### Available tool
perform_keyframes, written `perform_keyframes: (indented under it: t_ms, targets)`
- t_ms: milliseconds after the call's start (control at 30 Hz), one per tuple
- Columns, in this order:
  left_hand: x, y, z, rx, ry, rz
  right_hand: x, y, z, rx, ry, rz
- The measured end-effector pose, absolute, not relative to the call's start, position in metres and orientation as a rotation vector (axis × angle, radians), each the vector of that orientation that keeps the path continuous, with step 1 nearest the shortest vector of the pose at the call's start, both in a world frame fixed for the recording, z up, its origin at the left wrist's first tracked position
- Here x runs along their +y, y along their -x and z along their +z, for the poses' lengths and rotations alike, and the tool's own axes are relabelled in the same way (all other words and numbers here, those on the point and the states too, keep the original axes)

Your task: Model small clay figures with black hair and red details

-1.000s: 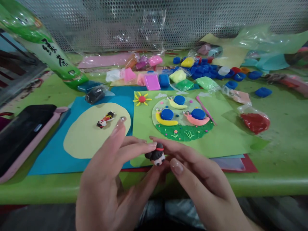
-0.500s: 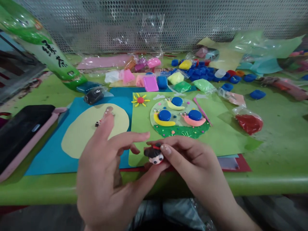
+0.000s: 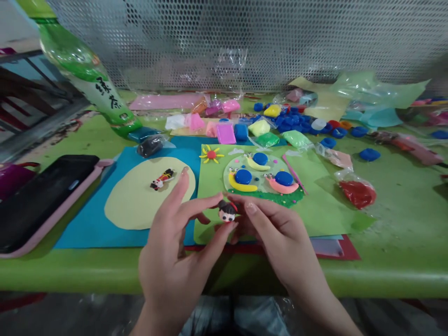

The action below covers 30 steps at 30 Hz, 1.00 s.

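Left hand [image 3: 175, 249] closed onto clay head [image 3: 227, 212]; bag [image 3: 345, 176] holds red clay [image 3: 358, 193].

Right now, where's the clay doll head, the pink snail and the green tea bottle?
Clay doll head [image 3: 227, 215], head camera: its face.
Pink snail [image 3: 283, 179], head camera: its blue shell.
Green tea bottle [image 3: 100, 91], head camera: its label.

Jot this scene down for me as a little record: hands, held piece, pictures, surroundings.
Left hand: thumb and index finger pinching the held piece
Right hand: close beside it, contact unclear
Held piece: small dark-haired doll head
Blue sheet: pale oval, small figure lying on it
Green sheet: three snails, blue shells
Back left: green bottle
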<state>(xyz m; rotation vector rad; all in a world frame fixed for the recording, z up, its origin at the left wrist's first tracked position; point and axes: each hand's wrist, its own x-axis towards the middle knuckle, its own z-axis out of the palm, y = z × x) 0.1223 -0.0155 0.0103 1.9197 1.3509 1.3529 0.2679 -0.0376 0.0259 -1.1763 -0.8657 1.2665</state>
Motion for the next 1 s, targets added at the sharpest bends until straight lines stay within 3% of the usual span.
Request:
perform_keyframes:
  t_ms: [467, 700, 1000]
  targets:
    - [-0.008, -0.114, 0.011, 1.533, -2.257, 1.097, -0.041, -0.275, 0.020, -1.024, 1.275, 1.199]
    - [0.010, -0.100, -0.004, 1.526, -2.520, 0.851, -0.046, -0.336, 0.034, -1.347, 1.534, 0.758]
    - [0.028, -0.098, -0.013, 1.446, -2.644, 0.692, 0.016, -0.418, 0.086, -1.534, 2.200, 0.295]
